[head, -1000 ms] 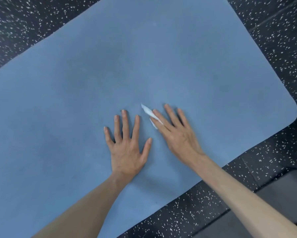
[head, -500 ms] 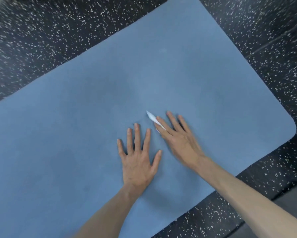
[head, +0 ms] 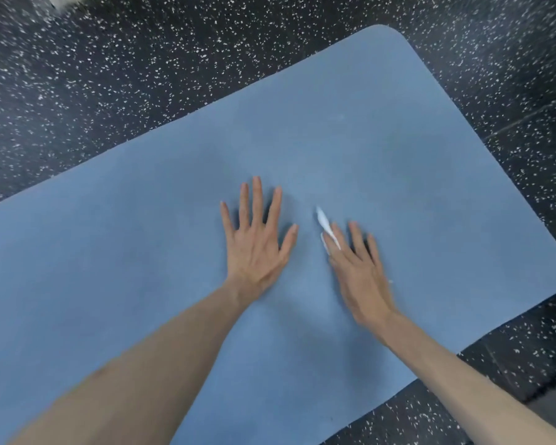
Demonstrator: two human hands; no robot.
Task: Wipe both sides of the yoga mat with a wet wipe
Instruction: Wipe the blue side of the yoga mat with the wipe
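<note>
Two forearms enter from the near edge and reach onto the yoga mat [head: 398, 149], which lies flat on the speckled floor [head: 141, 75] with its rounded right end fully in view. Over the last second the view has pulled back, so the far corner of the mat now shows. The hands have also separated: they were almost touching and now stand apart.

1. Right hand [head: 358, 268]: flat, fingers straight, pressing the wet wipe [head: 325, 228] against the mat. Only a white edge of the wipe shows past the index finger; the rest lies under the palm. Slight blur suggests a stroke to the right.
2. Left hand [head: 257, 239]: flat, fingers spread, nothing held. It rests on the mat as a brace.

Status, as a judgement: wiping of the upward face is in progress near the right end. No fold or lift of the mat is visible, so the second side appears not yet started.
</note>
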